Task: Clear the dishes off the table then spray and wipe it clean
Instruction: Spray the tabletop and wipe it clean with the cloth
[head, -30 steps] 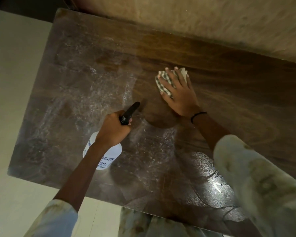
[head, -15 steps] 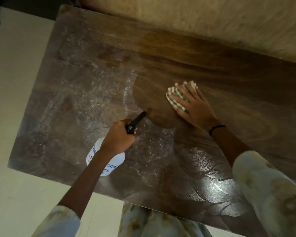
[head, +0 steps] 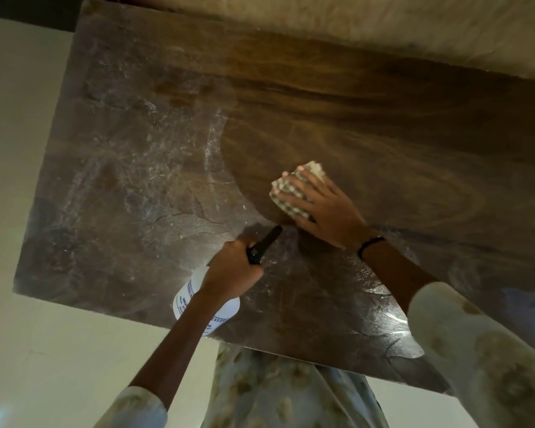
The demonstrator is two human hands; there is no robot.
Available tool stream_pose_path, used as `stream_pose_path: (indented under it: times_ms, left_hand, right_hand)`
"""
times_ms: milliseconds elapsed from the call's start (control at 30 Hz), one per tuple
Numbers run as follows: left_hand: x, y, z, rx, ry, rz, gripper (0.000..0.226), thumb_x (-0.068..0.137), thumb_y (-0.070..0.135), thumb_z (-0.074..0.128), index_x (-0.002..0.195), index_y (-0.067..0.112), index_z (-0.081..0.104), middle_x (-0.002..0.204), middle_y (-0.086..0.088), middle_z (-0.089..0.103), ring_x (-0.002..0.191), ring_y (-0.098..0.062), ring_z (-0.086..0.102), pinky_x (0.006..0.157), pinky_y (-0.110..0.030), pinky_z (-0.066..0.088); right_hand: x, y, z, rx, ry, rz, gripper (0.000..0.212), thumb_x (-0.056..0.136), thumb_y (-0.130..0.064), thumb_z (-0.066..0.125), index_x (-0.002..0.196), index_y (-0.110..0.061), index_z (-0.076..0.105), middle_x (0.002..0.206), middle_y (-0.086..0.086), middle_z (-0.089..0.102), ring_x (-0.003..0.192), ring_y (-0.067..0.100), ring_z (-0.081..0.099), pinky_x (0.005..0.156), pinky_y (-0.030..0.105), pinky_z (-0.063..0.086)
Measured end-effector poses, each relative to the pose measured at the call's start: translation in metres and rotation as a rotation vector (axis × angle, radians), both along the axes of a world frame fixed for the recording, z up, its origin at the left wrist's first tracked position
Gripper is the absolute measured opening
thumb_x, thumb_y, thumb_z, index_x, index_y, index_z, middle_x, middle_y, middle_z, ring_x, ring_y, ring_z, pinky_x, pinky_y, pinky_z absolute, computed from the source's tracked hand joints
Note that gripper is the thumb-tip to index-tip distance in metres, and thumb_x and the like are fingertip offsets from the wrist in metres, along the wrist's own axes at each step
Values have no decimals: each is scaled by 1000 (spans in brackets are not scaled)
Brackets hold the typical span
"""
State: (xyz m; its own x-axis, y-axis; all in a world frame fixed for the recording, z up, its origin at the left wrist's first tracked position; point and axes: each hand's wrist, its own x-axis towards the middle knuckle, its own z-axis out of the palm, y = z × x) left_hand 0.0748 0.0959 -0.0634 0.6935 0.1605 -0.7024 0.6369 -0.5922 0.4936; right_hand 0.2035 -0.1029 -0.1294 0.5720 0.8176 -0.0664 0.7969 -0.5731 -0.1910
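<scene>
Cloth [head: 294, 193], soft, bunched, being pressed flat on worktop [head: 383, 143] under spread right hand [head: 322, 208]. Bottle [head: 207, 304], light, rigid, being gripped at neck by left hand [head: 232, 273]; best held there.

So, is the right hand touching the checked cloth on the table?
Touching. The head view shows the right hand lying flat on the checked cloth, fingers spread over it, pressing it onto the table.
</scene>
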Motion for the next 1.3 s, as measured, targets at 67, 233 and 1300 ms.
stream_pose_path:
  times_ms: [67, 233, 1300]
  left_hand:
    - [-5, -9, 1, -1, 21, -5, 23, 67, 22, 55, 86, 13, 66, 74, -13, 66, 58, -28, 63, 55, -41, 55]
    - [-19, -23, 4, 37, 37, 20, 10, 71, 9, 61, 81, 7, 63, 69, -12, 62, 56, -27, 60, 53, -37, 52]
    - [-71, 25, 19, 23, -116, 249, 12, 82, 1, 59, 84, 11, 66, 70, -8, 64, 56, -17, 55, 53, -24, 41]
  right_hand:
    - [-1, -10, -1, -23, 31, -153, 54, 102, -44, 32, 154, -32, 25, 162, 3, 20, 151, 28, 13, 119, 51, 19]
    - [-7, -7, 0, -27, 63, -200, 54, 101, -43, 31, 153, -31, 26, 162, 3, 22, 150, 29, 14, 118, 53, 20]
    - [-51, 43, 2, 24, 75, -273, 55, 99, -42, 35, 153, -31, 28, 161, 4, 24, 150, 30, 15, 118, 54, 21]
